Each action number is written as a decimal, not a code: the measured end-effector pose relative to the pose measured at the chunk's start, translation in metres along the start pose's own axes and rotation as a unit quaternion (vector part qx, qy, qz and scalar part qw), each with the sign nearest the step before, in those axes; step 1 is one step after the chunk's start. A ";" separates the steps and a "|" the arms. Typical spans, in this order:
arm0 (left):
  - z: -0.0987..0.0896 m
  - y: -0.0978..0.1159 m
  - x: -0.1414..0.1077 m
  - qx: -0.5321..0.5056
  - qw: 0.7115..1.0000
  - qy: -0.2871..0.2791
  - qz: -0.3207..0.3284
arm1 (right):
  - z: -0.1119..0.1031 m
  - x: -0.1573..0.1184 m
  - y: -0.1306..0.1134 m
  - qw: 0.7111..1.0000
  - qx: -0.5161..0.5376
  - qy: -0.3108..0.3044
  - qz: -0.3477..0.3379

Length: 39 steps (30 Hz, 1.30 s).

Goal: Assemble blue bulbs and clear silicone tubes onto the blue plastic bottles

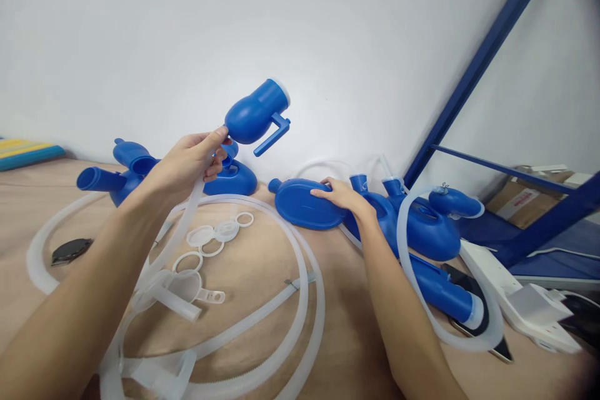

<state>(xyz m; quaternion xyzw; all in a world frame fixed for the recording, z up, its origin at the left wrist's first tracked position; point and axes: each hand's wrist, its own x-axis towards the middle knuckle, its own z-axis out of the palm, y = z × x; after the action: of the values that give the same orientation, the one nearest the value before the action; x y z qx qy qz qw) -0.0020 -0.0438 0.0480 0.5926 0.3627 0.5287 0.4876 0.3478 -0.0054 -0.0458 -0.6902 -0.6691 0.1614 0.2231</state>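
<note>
My left hand [199,153] is closed, pinching the narrow end of a blue urinal funnel [253,114] in the air. The funnel has a pale rim and a blue clip handle, and its mouth tilts up to the right. From below this hand a translucent hose [187,219] runs down to the table. My right hand [342,194] grips the upper right side of a blue urine bottle [307,205] lying near the wall, its broad face toward me; some fingers are hidden behind it. Pale plastic caps and rings [201,237] lie between my forearms.
More blue bottles [431,234] crowd the right, beside another looped hose [403,231] and a blue funnel [440,290] over a phone [504,347]. Several blue parts [229,178] stand left. A power strip [497,281] and blue metal frame [478,69] border the right.
</note>
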 end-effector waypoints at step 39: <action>-0.008 -0.087 0.043 0.268 0.963 -0.032 -0.021 | 0.060 0.001 0.017 0.977 0.191 0.072 -0.061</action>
<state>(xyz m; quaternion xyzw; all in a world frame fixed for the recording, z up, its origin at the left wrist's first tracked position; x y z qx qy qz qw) 0.0051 0.0215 -0.0237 0.7108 0.4874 0.3825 0.3332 0.3314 0.0015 -0.1053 -0.6025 -0.6491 0.2219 0.4081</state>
